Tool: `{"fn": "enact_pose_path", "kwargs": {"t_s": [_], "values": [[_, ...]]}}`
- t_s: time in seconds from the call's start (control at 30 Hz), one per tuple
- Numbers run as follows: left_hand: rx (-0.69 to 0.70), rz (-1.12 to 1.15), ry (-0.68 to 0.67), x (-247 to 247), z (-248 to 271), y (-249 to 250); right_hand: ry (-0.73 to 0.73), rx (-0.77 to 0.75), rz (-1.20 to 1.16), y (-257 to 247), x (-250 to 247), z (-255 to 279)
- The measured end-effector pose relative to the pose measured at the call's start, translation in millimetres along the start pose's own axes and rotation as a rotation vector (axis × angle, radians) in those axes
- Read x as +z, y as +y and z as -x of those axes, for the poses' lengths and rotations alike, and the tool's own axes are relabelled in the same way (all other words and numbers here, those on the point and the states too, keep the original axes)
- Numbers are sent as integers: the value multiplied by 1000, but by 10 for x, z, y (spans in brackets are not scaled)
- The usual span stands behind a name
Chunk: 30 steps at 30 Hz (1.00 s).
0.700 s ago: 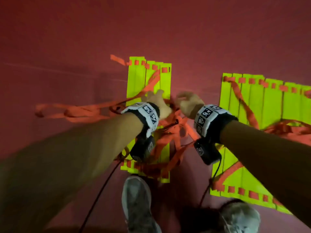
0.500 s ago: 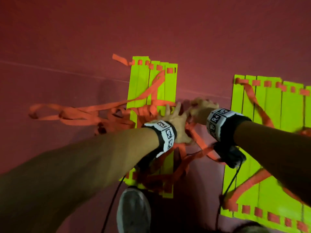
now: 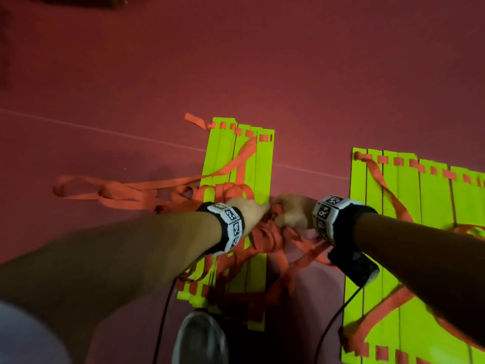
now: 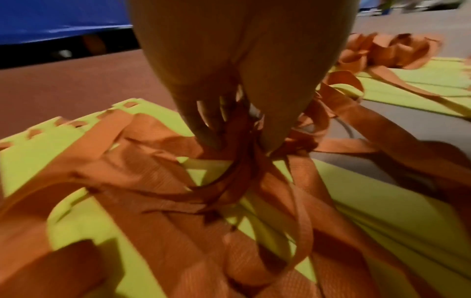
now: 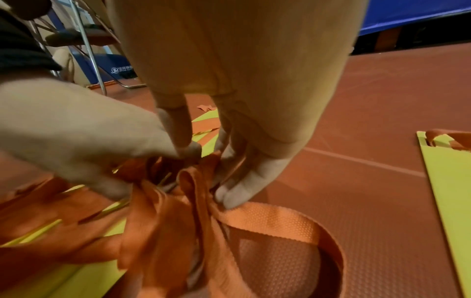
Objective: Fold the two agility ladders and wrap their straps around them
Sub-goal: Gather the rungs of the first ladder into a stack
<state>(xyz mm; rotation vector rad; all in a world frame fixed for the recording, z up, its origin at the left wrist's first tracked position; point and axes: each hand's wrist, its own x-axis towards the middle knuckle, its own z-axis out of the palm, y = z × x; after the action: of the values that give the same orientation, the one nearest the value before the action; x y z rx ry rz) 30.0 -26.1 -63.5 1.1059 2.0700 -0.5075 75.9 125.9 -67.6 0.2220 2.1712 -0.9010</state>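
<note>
— Head view first: what is underfoot?

— A dull red floor (image 3: 262, 61) with a pale line running across it. Two sets of lime-green agility-ladder rungs lie flat on it: the left ladder (image 3: 252, 166) gathered into a narrow stack, the right ladder (image 3: 420, 206) spread wider, well apart from the first.

— And compared with half a second ago?

— Then the left hand (image 3: 248, 212) lay with its fingers spread on the stack. Now both hands have closed together over the tangle of orange straps (image 3: 267, 232) at the stack's right edge, the right hand (image 3: 294, 210) nearly touching the left.

— What else is around?

— Loose strap loops (image 3: 110, 193) trail left over the floor. A grey shoe (image 3: 200, 337) stands just below the stack, and black cables (image 3: 162, 311) hang from the wrist units. The forearms hide part of both ladders.

— Left wrist view?

— Left fingers (image 4: 203, 121) curl down into a bundle of straps above the green rungs, pinching it. A blue padded edge (image 4: 63, 18) shows far back.

— Right wrist view?

— Right fingers (image 5: 239, 187) pinch a strap at the top of a loop over the red floor; the left hand's fingers grip straps beside them. Metal chair legs (image 5: 86, 50) and a blue panel (image 5: 413, 14) stand behind, and a corner of the right ladder lies at the right edge.
</note>
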Motion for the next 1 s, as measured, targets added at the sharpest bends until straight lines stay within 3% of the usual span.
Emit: {"fn": "enact_pose_path", "kwargs": {"t_s": [0.1, 0.2, 0.3, 0.37, 0.47, 0.57, 0.67, 0.87, 0.93, 1.0], "values": [[-90, 51, -15, -101, 96, -285, -38, -20, 276, 77, 149, 22], [-190, 65, 25, -83, 194, -608, -94, 82, 645, 97, 330, 62], [-264, 231, 32, -11, 227, -856, -122, 41, 745, 99, 599, 70], [-325, 288, 60, 40, 223, -954, -103, 31, 688, 70, 722, 32], [-381, 149, 132, 140, 192, -958, -41, -92, 638, 58, 808, -83], [-423, 194, 215, 235, 124, -945, -4, -16, 474, -112, 624, -148], [-477, 547, 107, 247, 113, -987, 292, 20, 328, -233, 386, -213], [-516, 532, -10, 396, 219, -1025, 686, 228, -182, -228, -266, -259], [-466, 482, -49, 441, 284, -1016, 714, 247, -279, -144, -375, -284], [-421, 604, -80, 438, 324, -954, 628, 226, -328, -78, -409, -332]]}}
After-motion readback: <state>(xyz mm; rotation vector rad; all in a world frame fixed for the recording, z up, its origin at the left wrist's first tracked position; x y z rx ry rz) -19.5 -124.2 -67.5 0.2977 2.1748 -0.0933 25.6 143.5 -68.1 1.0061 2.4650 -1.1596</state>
